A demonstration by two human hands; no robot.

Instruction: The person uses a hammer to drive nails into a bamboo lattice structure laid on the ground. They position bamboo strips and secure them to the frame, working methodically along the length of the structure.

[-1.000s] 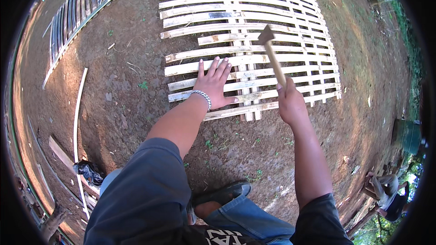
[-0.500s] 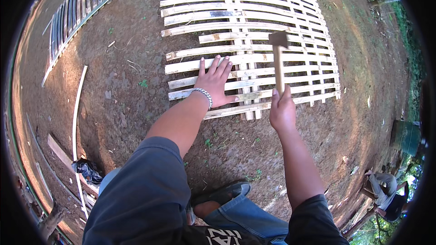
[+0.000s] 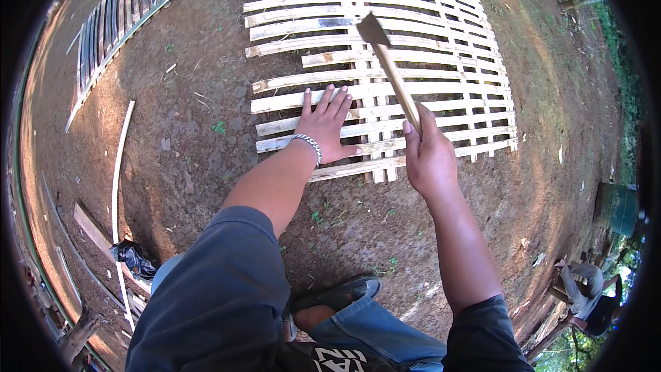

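Observation:
A large rack of pale bamboo slats lies on the ground in front of me, its slats crossing lengthwise strips. My left hand rests flat on the near slats at the left, fingers spread, with a chain bracelet on the wrist. In my right hand is the wooden handle of a hatchet, gripped near its end. The dark metal head is raised over the rack, tilted to the left and apart from the slats. Its edge is somewhat blurred.
A second slatted rack lies at the far left. Nearer on that side are a long pale strip, a board and a black plastic bag. A person sits at the right, near a green container.
The hatchet has swung from nearly upright in the picture to a leftward tilt, its head moving left and away. My right hand has turned with it; the left hand stays put.

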